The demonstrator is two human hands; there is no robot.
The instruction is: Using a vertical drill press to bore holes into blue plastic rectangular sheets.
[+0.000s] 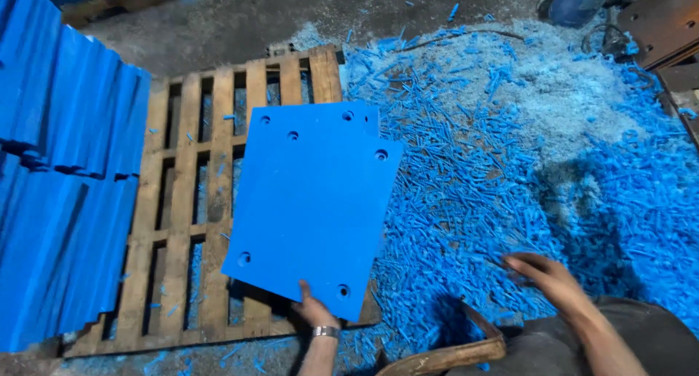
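Note:
A flat blue plastic panel [309, 208] with round holes near its corners lies tilted on top of a second blue panel [364, 117] on a wooden pallet [178, 223]. My left hand [314, 310], with a metal band at the wrist, grips the top panel's near edge. My right hand [542, 274] hovers to the right over the blue shavings, fingers spread and holding nothing.
Stacks of blue panels [62, 187] lean along the pallet's left side. Blue plastic shavings [510, 143] cover the floor to the right. A curved wooden piece [451, 354] sits at the bottom. Dark metal plates [666, 26] and a blue container [579, 1] stand at top right.

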